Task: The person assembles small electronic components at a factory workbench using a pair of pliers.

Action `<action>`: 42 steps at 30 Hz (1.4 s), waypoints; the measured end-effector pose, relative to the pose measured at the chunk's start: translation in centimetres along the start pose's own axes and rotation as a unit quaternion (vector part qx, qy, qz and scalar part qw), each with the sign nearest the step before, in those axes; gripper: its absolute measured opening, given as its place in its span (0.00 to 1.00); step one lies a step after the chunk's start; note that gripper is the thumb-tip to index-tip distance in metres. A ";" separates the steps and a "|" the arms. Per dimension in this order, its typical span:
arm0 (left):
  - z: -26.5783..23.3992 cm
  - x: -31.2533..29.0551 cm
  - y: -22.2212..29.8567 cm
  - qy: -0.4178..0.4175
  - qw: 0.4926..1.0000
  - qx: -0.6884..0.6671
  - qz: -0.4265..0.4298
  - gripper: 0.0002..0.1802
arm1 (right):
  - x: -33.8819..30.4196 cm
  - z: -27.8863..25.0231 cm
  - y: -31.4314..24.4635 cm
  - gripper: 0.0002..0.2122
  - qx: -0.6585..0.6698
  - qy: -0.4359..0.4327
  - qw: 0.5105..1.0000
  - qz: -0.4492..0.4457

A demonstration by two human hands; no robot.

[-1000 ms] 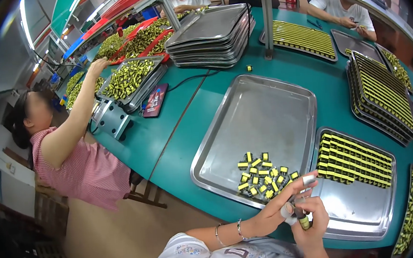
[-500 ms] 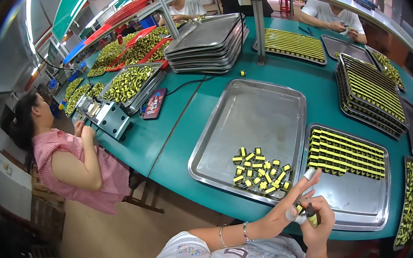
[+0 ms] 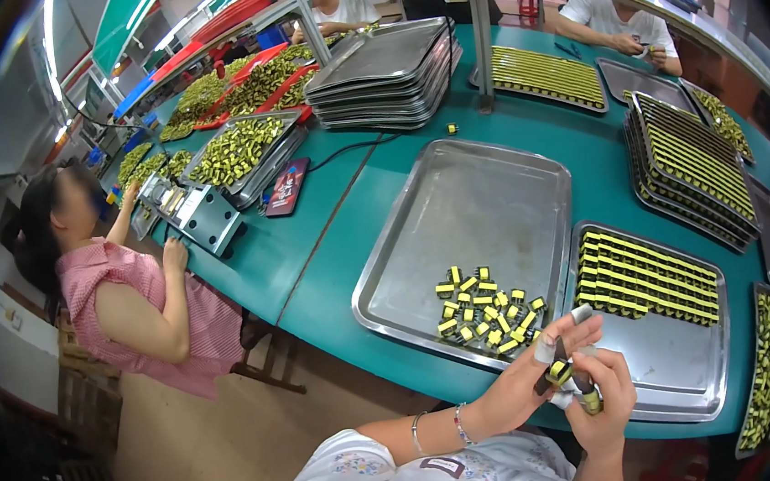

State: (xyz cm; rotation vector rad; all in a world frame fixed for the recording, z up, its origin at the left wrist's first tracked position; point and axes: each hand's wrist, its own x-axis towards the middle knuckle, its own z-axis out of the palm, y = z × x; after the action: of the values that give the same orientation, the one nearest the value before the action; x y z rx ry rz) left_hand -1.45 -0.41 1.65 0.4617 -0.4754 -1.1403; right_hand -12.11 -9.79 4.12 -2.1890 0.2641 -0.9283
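My left hand (image 3: 509,396), white wraps on some fingertips, holds a small black-and-yellow transformer (image 3: 559,372) between thumb and fingers. Close against it, my right hand (image 3: 607,397) is closed on a small dark tool with a yellow-green part (image 3: 591,400); its kind is unclear, and fingers cover much of it. Both hands are over the table's near edge. Just beyond the left hand, loose transformers of the same kind lie in the near end of a large metal tray (image 3: 490,185). To the right, a second metal tray (image 3: 663,381) bears neat rows of them (image 3: 649,277).
Stacked metal trays (image 3: 380,81) stand at the back; filled trays (image 3: 694,163) are piled at the right. A small metal machine (image 3: 195,216) sits left, near a co-worker in a pink checked top (image 3: 134,299). A shelf post (image 3: 483,58) rises from the green table (image 3: 334,286).
My hands have moved slightly right; the left fingers have curled in, and the transformer shows more plainly. The co-worker at left has stretched one arm forward past the machine.
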 end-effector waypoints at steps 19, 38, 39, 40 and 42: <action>-1.4 -0.6 -0.9 0.028 0.968 0.241 -0.061 0.26 | -0.7 0.1 0.9 0.19 -0.032 -0.066 0.991 -0.108; -1.0 -0.2 0.7 0.012 0.982 0.175 -0.070 0.42 | -0.1 1.1 1.4 0.24 0.019 -0.033 0.997 -0.069; -1.1 -0.1 0.8 -0.004 0.977 0.201 -0.071 0.42 | -0.1 0.9 1.4 0.24 0.012 -0.027 0.997 -0.078; -1.3 -0.1 0.6 -0.008 0.977 0.200 -0.076 0.42 | -0.1 0.8 1.4 0.24 0.008 -0.024 0.997 -0.074; -1.5 -0.3 0.1 -0.023 0.974 0.220 -0.053 0.43 | 0.0 0.6 1.5 0.25 0.003 -0.029 0.994 -0.105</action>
State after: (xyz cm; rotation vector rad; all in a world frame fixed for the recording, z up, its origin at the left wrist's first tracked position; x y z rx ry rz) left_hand -0.59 0.06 0.43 0.8557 -0.7575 -1.1491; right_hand -11.59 -10.52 2.76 -2.2660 0.0025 -0.9743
